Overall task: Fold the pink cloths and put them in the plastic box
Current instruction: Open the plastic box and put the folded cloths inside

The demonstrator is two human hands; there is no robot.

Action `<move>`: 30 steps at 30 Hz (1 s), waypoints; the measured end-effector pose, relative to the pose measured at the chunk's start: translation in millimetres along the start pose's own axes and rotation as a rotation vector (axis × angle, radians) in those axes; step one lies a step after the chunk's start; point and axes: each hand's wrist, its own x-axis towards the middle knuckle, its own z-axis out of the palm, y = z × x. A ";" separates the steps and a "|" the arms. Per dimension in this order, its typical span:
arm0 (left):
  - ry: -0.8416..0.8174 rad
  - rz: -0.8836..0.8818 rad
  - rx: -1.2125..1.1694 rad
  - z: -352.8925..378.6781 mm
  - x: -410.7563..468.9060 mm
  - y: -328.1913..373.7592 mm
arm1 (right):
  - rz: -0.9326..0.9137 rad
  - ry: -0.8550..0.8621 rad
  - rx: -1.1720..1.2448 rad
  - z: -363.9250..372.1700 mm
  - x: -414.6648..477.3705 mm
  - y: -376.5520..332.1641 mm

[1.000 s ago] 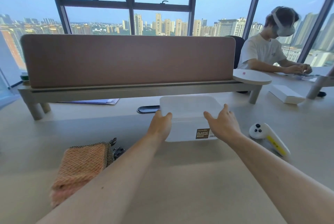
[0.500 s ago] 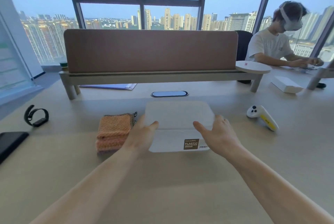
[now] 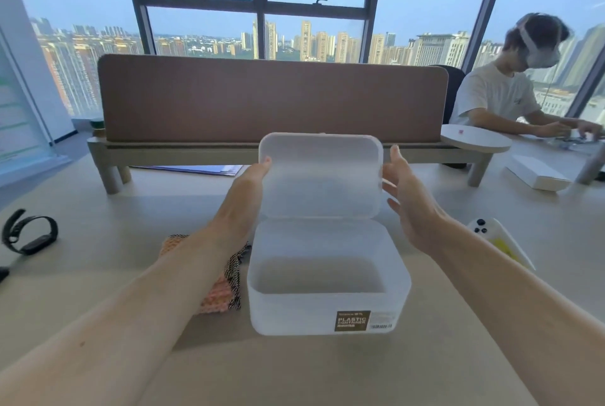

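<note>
The pink cloths (image 3: 216,299) lie in a flat stack on the table (image 3: 327,373), just beside the plastic box (image 3: 294,314) at its nine o'clock. My left forearm crosses over them and hides the middle of the pile. A dark checked edge shows on the side nearest the box. I expect them to be light, soft and limp, sagging or unfolding if lifted by one corner. I would slide my fingers under the folded edge, thumb on top, and carry the stack flat.

The box is empty and open at the top. It looks light, smooth and translucent, so I think it could skid if I knock its wall. Its lid (image 3: 320,176) stands up at twelve o'clock. My left hand (image 3: 245,196) grips the lid's left edge, thumb on the near face. My right hand (image 3: 409,206) is spread with its fingers straight, holding nothing, right at the lid's right edge. I cannot tell whether it touches. The lid may drop shut if I let go.

Farther out there is a white controller (image 3: 497,238) at three o'clock and a black wristband (image 3: 29,232) well off at nine. A brown divider panel (image 3: 271,97) is at twelve, and another person (image 3: 497,94) sits at two.
</note>
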 end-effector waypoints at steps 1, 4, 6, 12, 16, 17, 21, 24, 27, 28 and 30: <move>-0.013 -0.026 -0.015 -1.1 10.3 -7.5 | 0.014 -0.020 0.017 3.6 8.8 6.9; 0.012 -0.132 -0.088 -7.2 33.3 -32.7 | 0.071 -0.033 0.025 12.0 30.1 28.8; 0.048 -0.156 -0.059 -7.5 38.0 -40.9 | 0.106 -0.020 0.043 13.6 40.0 38.6; 0.020 -0.195 0.026 -9.2 47.0 -51.4 | 0.216 -0.016 -0.082 14.5 51.0 47.2; 0.062 -0.045 0.197 -34.0 29.3 -41.3 | 0.112 0.068 -0.212 12.7 42.4 40.7; 0.113 0.001 0.356 -47.0 25.9 -36.4 | 0.027 0.122 -0.263 10.9 37.4 38.6; 0.336 -0.024 1.088 -122.2 -6.4 -25.3 | -0.323 0.164 -0.404 27.1 -7.3 20.7; 0.177 -0.424 1.025 -140.2 -41.1 -21.5 | -0.407 -0.036 -0.512 61.5 -44.0 16.3; 0.093 -0.613 0.859 -139.9 -56.2 -25.6 | -0.421 -0.158 -0.574 93.5 -62.2 20.0; 0.096 -0.613 0.834 -139.3 -58.0 -27.2 | -0.403 -0.174 -0.577 100.8 -64.8 22.1; 0.112 -0.577 0.769 -135.4 -58.0 -29.9 | -0.355 -0.193 -0.585 110.3 -68.1 24.9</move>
